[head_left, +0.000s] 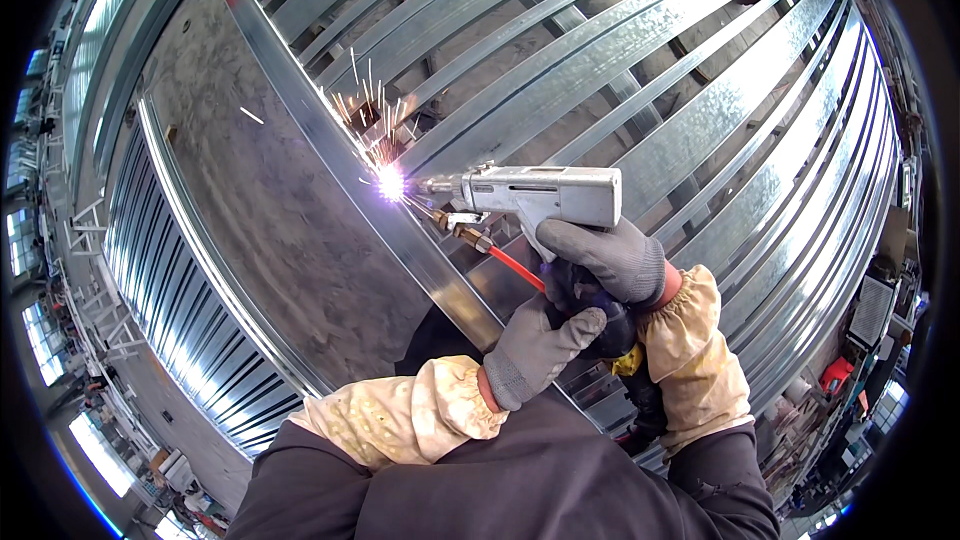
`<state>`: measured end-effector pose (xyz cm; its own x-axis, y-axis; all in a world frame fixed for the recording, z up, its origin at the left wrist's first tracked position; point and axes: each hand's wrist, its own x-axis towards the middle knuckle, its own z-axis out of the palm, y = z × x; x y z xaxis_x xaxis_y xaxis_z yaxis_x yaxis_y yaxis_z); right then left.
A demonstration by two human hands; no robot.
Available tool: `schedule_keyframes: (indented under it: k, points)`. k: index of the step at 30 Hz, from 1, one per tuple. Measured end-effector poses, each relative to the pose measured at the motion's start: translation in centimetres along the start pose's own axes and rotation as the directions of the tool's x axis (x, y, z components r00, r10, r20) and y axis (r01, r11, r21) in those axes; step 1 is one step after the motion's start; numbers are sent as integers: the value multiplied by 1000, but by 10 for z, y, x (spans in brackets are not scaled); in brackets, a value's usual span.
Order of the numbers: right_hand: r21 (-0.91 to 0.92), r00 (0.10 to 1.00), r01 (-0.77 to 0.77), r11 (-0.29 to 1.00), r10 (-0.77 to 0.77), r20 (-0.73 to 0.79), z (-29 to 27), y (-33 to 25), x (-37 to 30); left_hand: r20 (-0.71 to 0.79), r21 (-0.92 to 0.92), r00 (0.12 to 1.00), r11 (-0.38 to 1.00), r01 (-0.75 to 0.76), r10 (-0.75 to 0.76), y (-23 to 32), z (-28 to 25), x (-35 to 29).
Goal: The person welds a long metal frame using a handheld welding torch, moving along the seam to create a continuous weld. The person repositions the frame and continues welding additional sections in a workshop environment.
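Note:
My right hand (pixel 610 258), in a grey glove, is closed round the grip of a silver welding gun (pixel 545 196). The gun lies level, its nozzle pointing left at a long steel tube (pixel 360 180), where a bright white-violet arc throws sparks up and leftward. A brass fitting under the nozzle joins a red wire-feed tube (pixel 516 268) running back toward my hands. Lower left of the grip, my left hand (pixel 540 350), also grey-gloved, is closed against the black-wrapped cable (pixel 600 325) hanging below the gun; its fingertips are partly hidden. Tan sleeve covers (pixel 410 415) wrap both forearms.
Several galvanized steel slats (pixel 600 40) run from the long tube toward the upper right, with gaps between them. Left of the tube is stained grey floor (pixel 290 220). Another slatted steel panel (pixel 190 310) stands farther left. A red object (pixel 836 376) lies among clutter at the right.

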<state>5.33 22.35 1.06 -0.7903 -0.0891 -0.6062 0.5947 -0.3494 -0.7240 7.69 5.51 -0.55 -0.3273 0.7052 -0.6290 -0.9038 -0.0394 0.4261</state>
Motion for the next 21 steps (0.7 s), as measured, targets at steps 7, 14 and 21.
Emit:
schedule_keyframes:
  k: [7, 14, 21]
  points:
    - [41, 1000, 28, 999, -28, 10, 3, 1, -2, 38, -39, 997, 997, -68, 69, -7, -1, 2]
    - [68, 997, -52, 996, 49, 54, 1, -1, -6, 55, 80, 989, 987, -143, 139, -13, -3, 1]
    - [78, 999, -28, 997, 25, 39, 2, 1, -10, 44, 80, 987, 985, -155, 152, -14, 0, -1]
